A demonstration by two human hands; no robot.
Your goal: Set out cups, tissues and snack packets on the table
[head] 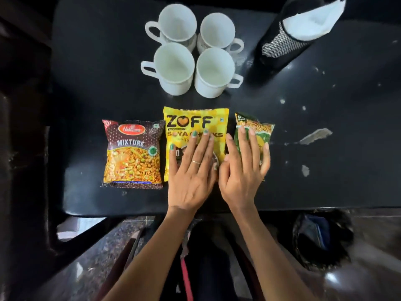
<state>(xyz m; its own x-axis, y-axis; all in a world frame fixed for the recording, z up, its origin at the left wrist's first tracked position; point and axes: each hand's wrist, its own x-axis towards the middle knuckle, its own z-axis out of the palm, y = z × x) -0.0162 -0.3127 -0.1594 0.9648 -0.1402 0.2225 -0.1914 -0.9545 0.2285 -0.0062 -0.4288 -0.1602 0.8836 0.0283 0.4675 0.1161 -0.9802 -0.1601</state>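
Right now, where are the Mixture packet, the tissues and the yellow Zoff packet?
Mixture packet [132, 154], head view, middle of its front.
Tissues [312, 22], head view, white fold above the holder.
Zoff packet [188, 122], head view, on the logo.

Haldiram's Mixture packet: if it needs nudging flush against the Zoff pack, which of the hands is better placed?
Left, probably. The left hand lies flat on the Zoff pack, right beside the Mixture packet. The right hand rests on the green packet, farthest away.

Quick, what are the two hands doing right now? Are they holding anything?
Left hand: open, flat on the yellow Zoff packet, not gripping it.
Right hand: open, fingers lying on the green packet, not gripping it.
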